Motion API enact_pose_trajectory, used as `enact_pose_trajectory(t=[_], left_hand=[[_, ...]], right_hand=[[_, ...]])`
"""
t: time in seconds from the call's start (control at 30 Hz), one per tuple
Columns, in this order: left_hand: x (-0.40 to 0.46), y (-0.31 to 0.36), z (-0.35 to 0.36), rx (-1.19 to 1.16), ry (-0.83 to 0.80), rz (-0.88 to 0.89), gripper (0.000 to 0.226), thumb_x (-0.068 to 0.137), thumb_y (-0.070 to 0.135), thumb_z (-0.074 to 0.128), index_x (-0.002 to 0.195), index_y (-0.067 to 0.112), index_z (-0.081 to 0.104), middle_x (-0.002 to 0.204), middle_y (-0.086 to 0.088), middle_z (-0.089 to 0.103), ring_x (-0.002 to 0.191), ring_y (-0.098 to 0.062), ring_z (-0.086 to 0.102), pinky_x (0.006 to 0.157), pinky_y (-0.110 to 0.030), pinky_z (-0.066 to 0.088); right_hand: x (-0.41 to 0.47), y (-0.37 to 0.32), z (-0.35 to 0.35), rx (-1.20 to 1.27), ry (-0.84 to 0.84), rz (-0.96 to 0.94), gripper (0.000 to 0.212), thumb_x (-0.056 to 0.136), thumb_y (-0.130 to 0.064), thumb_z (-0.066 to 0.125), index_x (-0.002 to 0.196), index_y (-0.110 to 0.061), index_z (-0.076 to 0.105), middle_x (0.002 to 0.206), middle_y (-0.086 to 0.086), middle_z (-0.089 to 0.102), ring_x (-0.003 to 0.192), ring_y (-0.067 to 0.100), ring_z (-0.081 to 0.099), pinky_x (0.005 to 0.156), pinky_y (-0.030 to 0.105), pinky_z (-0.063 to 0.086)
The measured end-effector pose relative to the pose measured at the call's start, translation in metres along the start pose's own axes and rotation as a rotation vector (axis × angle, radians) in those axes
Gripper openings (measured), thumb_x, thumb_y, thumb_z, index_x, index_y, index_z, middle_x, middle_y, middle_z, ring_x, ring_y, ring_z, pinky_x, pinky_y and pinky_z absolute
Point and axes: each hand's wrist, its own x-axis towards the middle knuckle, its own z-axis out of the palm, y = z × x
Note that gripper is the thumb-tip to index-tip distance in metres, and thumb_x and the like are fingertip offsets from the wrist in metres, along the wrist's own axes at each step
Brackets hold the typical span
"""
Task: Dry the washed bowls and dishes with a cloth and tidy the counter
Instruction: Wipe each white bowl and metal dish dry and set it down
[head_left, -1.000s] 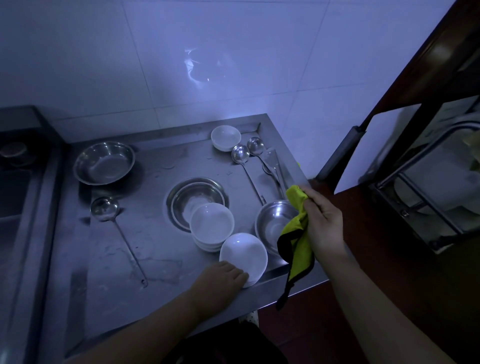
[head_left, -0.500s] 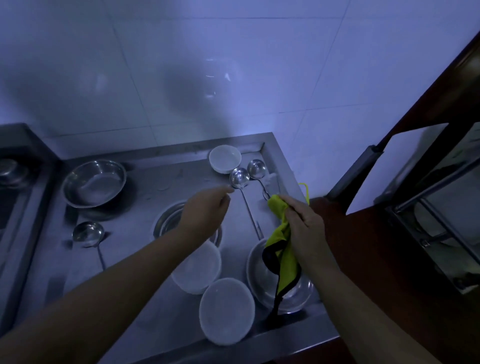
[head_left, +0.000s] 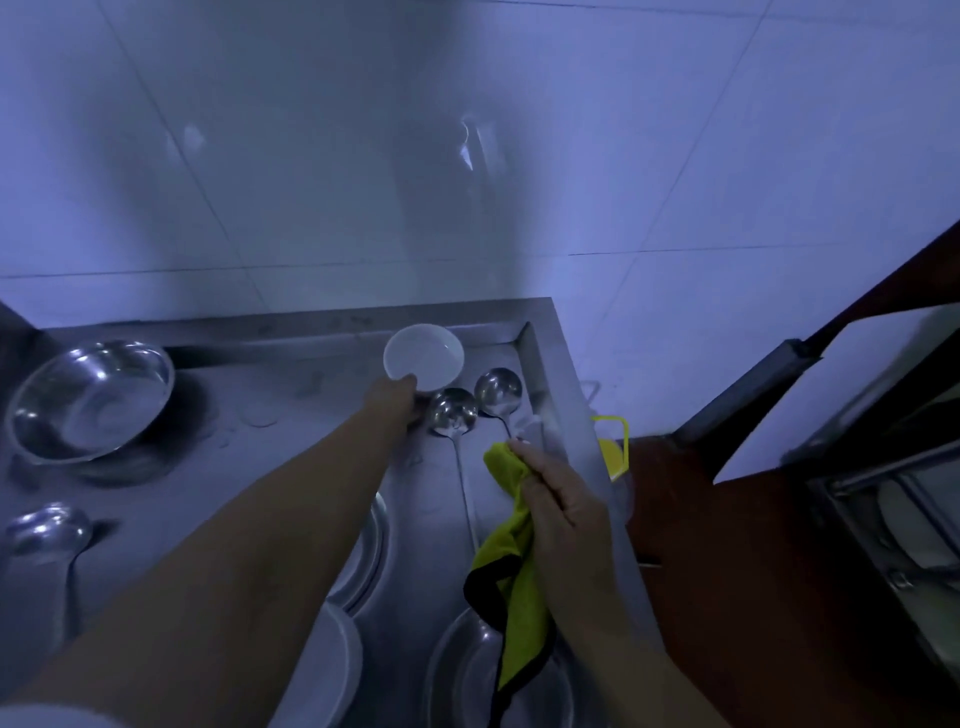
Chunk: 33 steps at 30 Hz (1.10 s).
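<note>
Right now your left hand is at the near rim of the small white bowl in the far corner of the steel surface. The grip looks closed on the rim, though the dim light makes that hard to confirm. Your right hand holds the yellow cloth bunched, hanging above the steel bowl at the near edge. Two ladles lie just beside the white bowl, so the step in hand reads as fetching the next piece to dry. For the next move, lift the bowl clear of the ladle heads, bring it to the cloth and wipe it inside and out.
</note>
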Motion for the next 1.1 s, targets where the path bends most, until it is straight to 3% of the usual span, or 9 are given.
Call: enact_pose_trajectory(t=[0.07, 0.17, 0.3, 0.4, 0.5, 0.6, 0.8, 0.97, 1.1], left_hand=[[0.001, 0.0, 0.004, -0.038, 0.024, 0.004, 0.025, 0.091, 0.011, 0.053, 0.11, -0.005, 0.056, 0.085, -0.018, 0.063, 0.066, -0.027, 0.065, 0.066, -0.033, 0.051], [-0.001, 0.005, 0.002, -0.078, 0.027, -0.013, 0.022, 0.092, 0.004, 0.05, 0.113, 0.001, 0.054, 0.085, -0.008, 0.059, 0.085, -0.024, 0.067, 0.06, -0.022, 0.05], [-0.025, 0.01, -0.022, -0.142, 0.122, -0.045, 0.038, 0.082, -0.008, 0.05, 0.12, -0.012, 0.048, 0.098, -0.018, 0.057, 0.088, -0.031, 0.061, 0.048, -0.03, 0.054], [-0.052, 0.015, -0.06, -0.251, 0.097, -0.043, 0.036, 0.082, -0.007, 0.052, 0.116, -0.015, 0.047, 0.102, -0.026, 0.059, 0.086, -0.033, 0.062, 0.064, -0.036, 0.057], [-0.083, 0.019, -0.109, -0.426, 0.059, -0.045, 0.022, 0.084, -0.008, 0.05, 0.106, -0.007, 0.047, 0.085, -0.023, 0.06, 0.071, -0.026, 0.06, 0.072, -0.034, 0.055], [-0.118, 0.019, -0.168, -0.454, 0.027, 0.004, 0.006, 0.086, -0.005, 0.05, 0.09, -0.004, 0.054, 0.076, -0.014, 0.058, 0.068, -0.02, 0.058, 0.054, -0.022, 0.056], [-0.208, -0.002, -0.298, -0.125, 0.094, 0.344, 0.024, 0.074, 0.004, 0.068, 0.093, 0.013, 0.059, 0.097, -0.013, 0.062, 0.081, -0.023, 0.061, 0.061, -0.027, 0.053], [-0.27, -0.029, -0.379, 0.434, 0.375, 0.558, 0.04, 0.063, 0.015, 0.082, 0.084, 0.035, 0.054, 0.077, 0.0, 0.062, 0.066, -0.017, 0.059, 0.055, -0.027, 0.046], [-0.298, -0.047, -0.425, 0.816, 0.506, 0.716, 0.044, 0.057, 0.033, 0.083, 0.087, 0.028, 0.051, 0.076, 0.014, 0.05, 0.063, -0.009, 0.05, 0.055, -0.027, 0.039]], right_hand=[[0.005, 0.006, -0.004, -0.004, -0.007, 0.0, 0.046, 0.09, 0.01, 0.051, 0.096, -0.032, 0.069, 0.095, -0.022, 0.071, 0.097, -0.005, 0.063, 0.081, 0.006, 0.044], [0.009, 0.01, -0.005, 0.007, -0.017, 0.0, 0.046, 0.09, 0.011, 0.052, 0.095, -0.032, 0.069, 0.097, -0.019, 0.071, 0.098, -0.002, 0.064, 0.082, 0.009, 0.045], [0.007, 0.004, 0.002, 0.026, -0.04, 0.008, 0.041, 0.09, 0.01, 0.053, 0.096, -0.027, 0.07, 0.097, -0.016, 0.07, 0.097, -0.004, 0.064, 0.082, 0.008, 0.046], [0.001, -0.008, 0.014, 0.05, -0.104, 0.016, 0.037, 0.092, 0.009, 0.051, 0.1, -0.022, 0.069, 0.101, -0.014, 0.069, 0.094, -0.008, 0.063, 0.078, 0.004, 0.045], [-0.007, -0.023, 0.031, 0.039, -0.179, -0.002, 0.034, 0.093, 0.007, 0.05, 0.104, -0.02, 0.069, 0.103, -0.013, 0.068, 0.095, -0.01, 0.063, 0.078, 0.003, 0.044], [-0.018, -0.038, 0.054, 0.029, -0.226, -0.03, 0.038, 0.093, 0.005, 0.051, 0.1, -0.028, 0.067, 0.101, -0.018, 0.067, 0.094, -0.011, 0.062, 0.078, 0.003, 0.043], [-0.052, -0.069, 0.113, 0.021, -0.362, -0.082, 0.035, 0.094, 0.002, 0.051, 0.102, -0.027, 0.068, 0.105, -0.008, 0.068, 0.094, -0.006, 0.062, 0.078, 0.006, 0.044], [-0.101, -0.086, 0.169, -0.021, -0.46, -0.107, 0.032, 0.095, -0.005, 0.052, 0.103, -0.032, 0.067, 0.101, -0.01, 0.068, 0.09, -0.003, 0.064, 0.076, 0.013, 0.048], [-0.146, -0.088, 0.206, -0.134, -0.503, -0.159, 0.028, 0.096, -0.006, 0.052, 0.112, -0.026, 0.064, 0.099, -0.014, 0.066, 0.088, -0.002, 0.062, 0.078, 0.014, 0.047]])
